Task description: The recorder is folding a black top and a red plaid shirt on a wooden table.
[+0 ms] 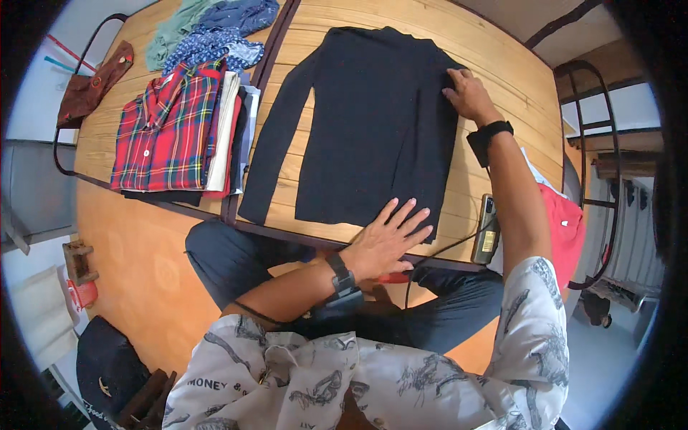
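Note:
A black long-sleeved top [373,129] lies spread out on the wooden table in front of me. Its left sleeve reaches down beside the body, while the right sleeve is folded over onto it. My left hand [387,240] rests flat on the lower right hem, fingers spread. At the upper right edge, near the shoulder, my right hand [473,97] touches the cloth with thumb and fingertips a little apart. The undersides of my right fingers are partly hidden.
Left of the top is a stack of folded clothes with a red plaid shirt [168,132] uppermost. Crumpled blue and green clothes [215,32] lie behind it. Near my right forearm are a phone-like device [486,229] with a cable and a red cloth [565,229]. Dark metal frames [613,172] edge the table [502,64].

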Demonstrator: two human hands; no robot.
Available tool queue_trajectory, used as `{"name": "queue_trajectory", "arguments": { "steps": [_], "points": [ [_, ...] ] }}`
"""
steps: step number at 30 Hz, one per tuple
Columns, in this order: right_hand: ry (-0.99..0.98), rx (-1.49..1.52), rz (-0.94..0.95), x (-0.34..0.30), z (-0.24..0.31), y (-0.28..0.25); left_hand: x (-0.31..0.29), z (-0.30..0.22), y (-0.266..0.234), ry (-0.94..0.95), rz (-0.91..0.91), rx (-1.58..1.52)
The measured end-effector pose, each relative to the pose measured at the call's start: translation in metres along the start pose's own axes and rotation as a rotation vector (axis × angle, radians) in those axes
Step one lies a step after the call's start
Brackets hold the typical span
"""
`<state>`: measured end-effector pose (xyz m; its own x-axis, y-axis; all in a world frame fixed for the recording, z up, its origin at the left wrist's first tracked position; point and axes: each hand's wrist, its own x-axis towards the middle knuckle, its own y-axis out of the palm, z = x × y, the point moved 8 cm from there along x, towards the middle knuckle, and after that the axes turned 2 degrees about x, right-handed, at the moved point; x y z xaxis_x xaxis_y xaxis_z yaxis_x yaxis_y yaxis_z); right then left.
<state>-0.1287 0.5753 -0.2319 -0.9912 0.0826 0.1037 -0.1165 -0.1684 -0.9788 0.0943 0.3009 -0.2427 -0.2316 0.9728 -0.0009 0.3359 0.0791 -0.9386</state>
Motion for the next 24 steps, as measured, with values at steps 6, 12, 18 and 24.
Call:
{"name": "queue_trajectory", "arguments": {
  "steps": [6, 12, 18, 24],
  "points": [
    [-0.156, 0.182, 0.034, -0.048, 0.075, -0.037, -0.031, 0.038, -0.051, -0.163, -0.458, -0.235],
    [-0.226, 0.299, 0.198, -0.116, 0.151, -0.036, -0.136, 0.118, -0.116, -0.657, -0.48, 0.022],
    [-0.372, 0.476, 0.324, -0.161, 0.225, -0.024, -0.18, 0.136, -0.111, -0.84, -0.239, 0.275],
    [-0.397, 0.528, 0.356, -0.182, 0.269, -0.012, -0.186, 0.159, -0.101, -0.896, -0.22, 0.399]
  ]
}}
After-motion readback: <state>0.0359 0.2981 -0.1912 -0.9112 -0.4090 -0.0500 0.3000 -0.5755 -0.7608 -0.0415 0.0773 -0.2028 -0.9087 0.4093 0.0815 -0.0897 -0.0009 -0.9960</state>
